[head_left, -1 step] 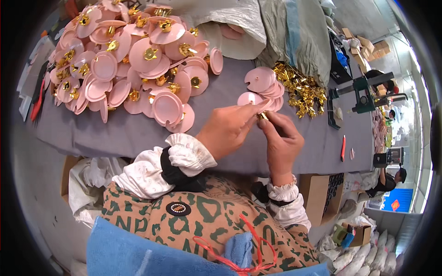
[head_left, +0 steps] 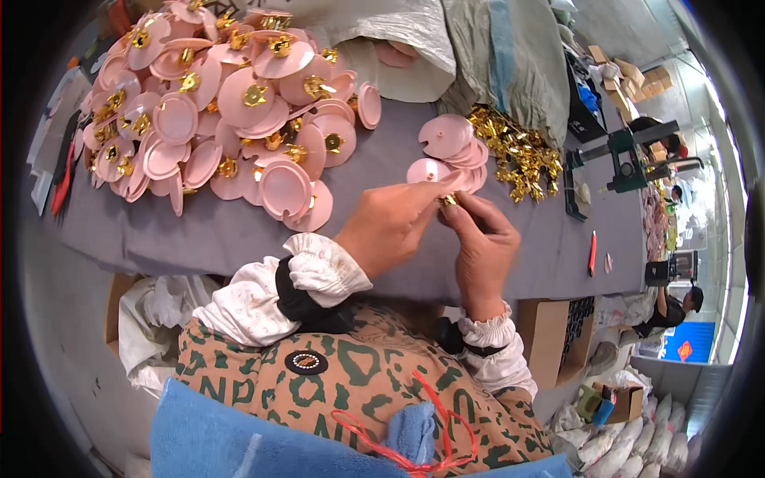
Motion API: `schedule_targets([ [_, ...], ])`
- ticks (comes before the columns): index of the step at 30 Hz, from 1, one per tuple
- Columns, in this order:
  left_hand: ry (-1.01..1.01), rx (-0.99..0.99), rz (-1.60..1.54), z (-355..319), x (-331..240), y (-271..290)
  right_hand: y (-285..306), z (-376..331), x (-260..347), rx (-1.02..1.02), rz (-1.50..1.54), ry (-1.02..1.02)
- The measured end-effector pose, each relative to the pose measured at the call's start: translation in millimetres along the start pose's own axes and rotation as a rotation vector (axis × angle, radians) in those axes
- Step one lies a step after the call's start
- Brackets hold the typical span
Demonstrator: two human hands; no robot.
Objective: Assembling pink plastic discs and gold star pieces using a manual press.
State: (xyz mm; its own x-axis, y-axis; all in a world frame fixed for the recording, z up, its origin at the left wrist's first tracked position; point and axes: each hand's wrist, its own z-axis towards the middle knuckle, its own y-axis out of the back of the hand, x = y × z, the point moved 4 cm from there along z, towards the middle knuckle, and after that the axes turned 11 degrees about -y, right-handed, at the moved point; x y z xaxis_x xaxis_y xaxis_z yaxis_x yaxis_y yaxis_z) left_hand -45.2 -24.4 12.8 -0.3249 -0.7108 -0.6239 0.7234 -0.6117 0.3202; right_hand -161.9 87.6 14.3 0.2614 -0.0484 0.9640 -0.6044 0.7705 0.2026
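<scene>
At twelve o'clock the white sack point(head_left: 422, 36) gapes, pink discs point(head_left: 394, 54) inside, its far end cut off. At four a carton point(head_left: 540, 338) holds dark pieces point(head_left: 577, 331) too small to make out. At one, my left hand point(head_left: 384, 227) has its fingers nearly straight over the near edge of a disc point(head_left: 427, 168); my thumb is hidden, so I can't tell whether I'm gripping. My right hand point(head_left: 484, 247) pinches a gold piece point(head_left: 450, 200), partly covered by fingertips.

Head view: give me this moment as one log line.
left hand: near pink disc; right hand: pinching gold fitting; ahead: loose gold fittings; left: heaped pink discs, many with gold fittings
</scene>
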Motion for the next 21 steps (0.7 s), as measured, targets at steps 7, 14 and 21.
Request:
schedule_targets([
  [7, -0.044, 0.088, 0.091, -2, 13, 11, -15, -3, -28, 0.111, 0.622, -0.631],
  [14, 0.261, -0.173, 0.409, 48, 43, 118, 84, 89, -49, -0.074, -0.819, 0.286],
  [21, -0.112, 0.153, 0.404, 64, 66, -22, 98, 113, -88, -0.06, -1.045, 0.128],
])
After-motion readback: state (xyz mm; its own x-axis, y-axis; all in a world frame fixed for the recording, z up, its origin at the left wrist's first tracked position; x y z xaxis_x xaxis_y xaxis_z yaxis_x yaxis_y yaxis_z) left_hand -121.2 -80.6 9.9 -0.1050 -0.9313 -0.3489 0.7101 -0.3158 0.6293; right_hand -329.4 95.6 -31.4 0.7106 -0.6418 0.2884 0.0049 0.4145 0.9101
